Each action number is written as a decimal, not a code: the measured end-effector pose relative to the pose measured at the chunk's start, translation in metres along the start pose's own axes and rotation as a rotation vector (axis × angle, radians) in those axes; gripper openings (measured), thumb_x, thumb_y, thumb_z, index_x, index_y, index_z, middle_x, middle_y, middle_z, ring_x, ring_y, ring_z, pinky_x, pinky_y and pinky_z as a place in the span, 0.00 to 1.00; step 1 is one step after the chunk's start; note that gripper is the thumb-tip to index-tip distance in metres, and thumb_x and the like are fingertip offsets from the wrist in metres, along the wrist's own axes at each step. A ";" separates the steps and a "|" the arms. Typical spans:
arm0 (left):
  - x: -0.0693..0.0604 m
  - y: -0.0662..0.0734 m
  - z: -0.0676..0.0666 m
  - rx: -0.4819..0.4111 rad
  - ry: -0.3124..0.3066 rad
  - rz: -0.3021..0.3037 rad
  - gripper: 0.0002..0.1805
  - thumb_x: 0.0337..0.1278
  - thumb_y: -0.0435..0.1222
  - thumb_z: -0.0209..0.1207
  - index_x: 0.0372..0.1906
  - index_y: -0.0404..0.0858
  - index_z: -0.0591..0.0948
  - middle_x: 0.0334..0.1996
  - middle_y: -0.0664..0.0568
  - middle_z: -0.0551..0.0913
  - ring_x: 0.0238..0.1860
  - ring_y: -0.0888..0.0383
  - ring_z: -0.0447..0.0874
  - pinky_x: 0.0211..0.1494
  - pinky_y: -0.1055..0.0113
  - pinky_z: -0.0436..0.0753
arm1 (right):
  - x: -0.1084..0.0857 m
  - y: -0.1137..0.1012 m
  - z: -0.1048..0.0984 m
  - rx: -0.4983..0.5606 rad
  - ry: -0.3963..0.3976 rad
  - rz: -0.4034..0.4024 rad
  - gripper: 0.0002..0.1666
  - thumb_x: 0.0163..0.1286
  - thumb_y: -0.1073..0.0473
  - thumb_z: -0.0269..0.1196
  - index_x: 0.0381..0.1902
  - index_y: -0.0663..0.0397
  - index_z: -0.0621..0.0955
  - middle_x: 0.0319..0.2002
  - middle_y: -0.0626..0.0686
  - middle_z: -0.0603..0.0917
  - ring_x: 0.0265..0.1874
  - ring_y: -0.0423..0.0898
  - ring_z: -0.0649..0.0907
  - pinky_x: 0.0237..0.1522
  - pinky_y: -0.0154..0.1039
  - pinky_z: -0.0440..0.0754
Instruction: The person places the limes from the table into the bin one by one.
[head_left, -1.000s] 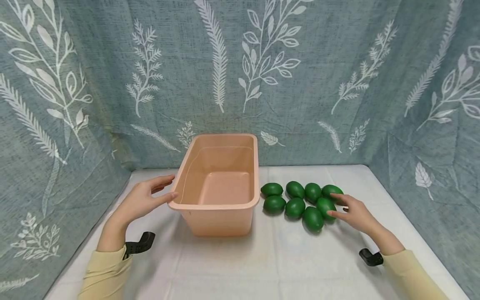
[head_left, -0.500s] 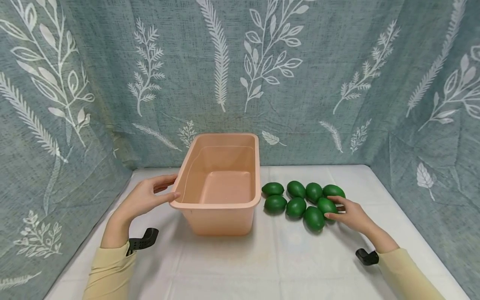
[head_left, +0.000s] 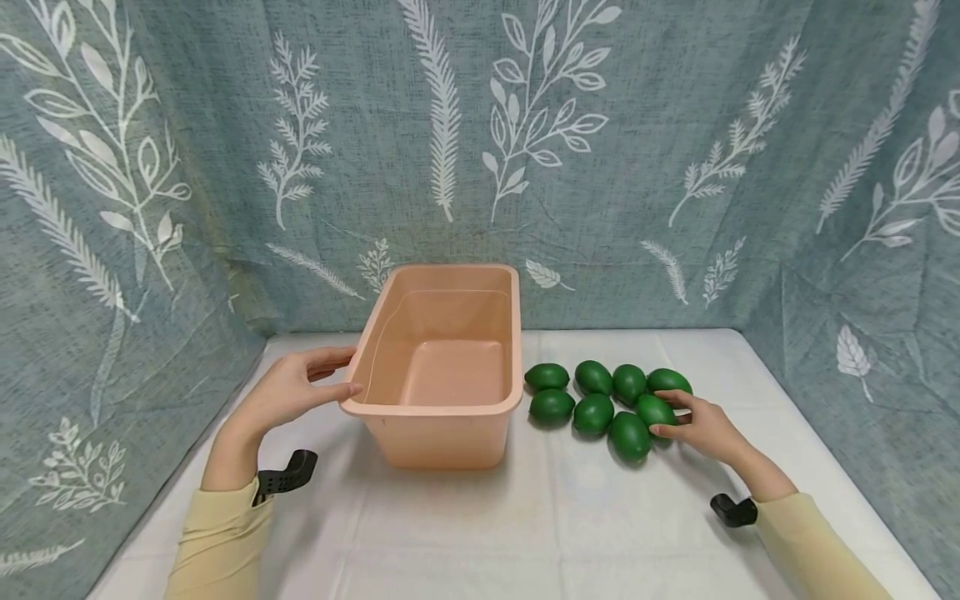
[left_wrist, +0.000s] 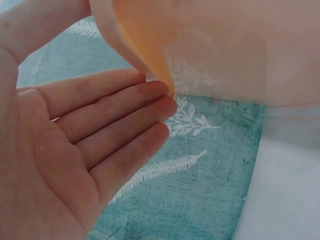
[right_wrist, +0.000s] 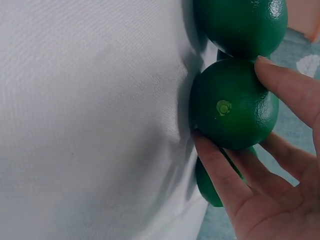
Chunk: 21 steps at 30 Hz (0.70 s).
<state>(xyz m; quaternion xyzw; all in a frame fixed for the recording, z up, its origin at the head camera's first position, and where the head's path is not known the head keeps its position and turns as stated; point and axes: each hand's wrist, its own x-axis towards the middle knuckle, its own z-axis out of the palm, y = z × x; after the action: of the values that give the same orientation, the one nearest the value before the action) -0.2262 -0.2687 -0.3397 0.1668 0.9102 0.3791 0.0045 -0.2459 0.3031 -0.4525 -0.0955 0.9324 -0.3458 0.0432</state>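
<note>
A green fruit [head_left: 655, 411] is gripped by the right hand [head_left: 709, 427] while a peach tub [head_left: 438, 437] is touched at its rim by the left hand [head_left: 281, 393].
The gripped fruit is enclosed between the right thumb and fingers [right_wrist: 222, 172], at the right end of the cluster, and seven other green fruits [head_left: 551, 407] are gathered beside it on the white-covered tabletop [head_left: 600, 525], just right of the tub. The left fingers [left_wrist: 115, 110] are kept nearly straight, spread wide from the thumb, which is laid at the near left corner. Black devices [head_left: 288, 473] are worn at both wrists, and the tabletop is backed by a leaf-patterned blue-green curtain [head_left: 360, 150].
</note>
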 end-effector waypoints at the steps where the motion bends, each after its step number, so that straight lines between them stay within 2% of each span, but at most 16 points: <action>1: 0.000 0.000 -0.001 0.003 -0.004 0.004 0.34 0.55 0.51 0.63 0.65 0.40 0.72 0.62 0.45 0.74 0.65 0.42 0.69 0.67 0.49 0.72 | 0.000 0.000 0.000 0.001 0.003 0.001 0.43 0.60 0.44 0.68 0.66 0.61 0.68 0.58 0.69 0.74 0.48 0.61 0.82 0.43 0.47 0.86; 9: 0.004 0.003 -0.004 0.014 -0.026 0.030 0.33 0.55 0.49 0.64 0.64 0.38 0.73 0.61 0.44 0.75 0.63 0.42 0.71 0.66 0.49 0.74 | -0.005 -0.003 -0.001 -0.010 0.037 0.022 0.43 0.59 0.45 0.68 0.65 0.61 0.69 0.57 0.69 0.75 0.47 0.61 0.83 0.40 0.46 0.86; 21: 0.005 0.002 -0.006 -0.008 -0.044 -0.002 0.35 0.53 0.50 0.66 0.64 0.37 0.73 0.61 0.42 0.75 0.64 0.41 0.70 0.66 0.48 0.73 | -0.008 -0.016 -0.019 -0.030 0.095 0.024 0.42 0.58 0.43 0.68 0.65 0.58 0.71 0.55 0.68 0.76 0.47 0.60 0.83 0.40 0.48 0.85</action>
<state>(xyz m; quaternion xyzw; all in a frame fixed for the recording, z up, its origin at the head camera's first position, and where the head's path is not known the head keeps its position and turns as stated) -0.2312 -0.2702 -0.3333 0.1742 0.9086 0.3788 0.0255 -0.2389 0.3046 -0.4276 -0.0682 0.9395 -0.3356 0.0018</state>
